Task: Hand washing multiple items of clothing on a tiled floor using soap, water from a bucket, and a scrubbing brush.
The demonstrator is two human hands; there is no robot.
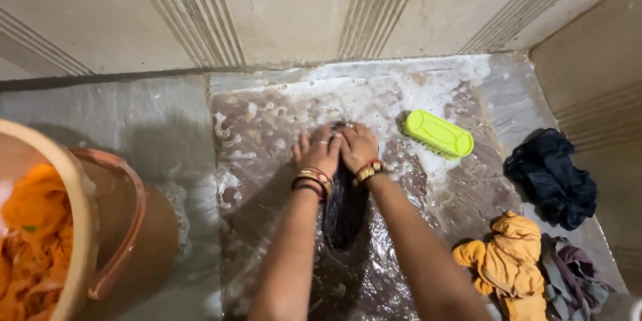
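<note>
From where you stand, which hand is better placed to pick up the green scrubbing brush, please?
Probably the right hand. It presses the dark cloth beside the left hand, but it is on the side of the green brush, which lies just to its right on the soapy slab.

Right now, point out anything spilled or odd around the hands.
Soapy foam is spread across the wet stone slab where the left hand and right hand press a dark cloth. Nothing looks damaged.
</note>
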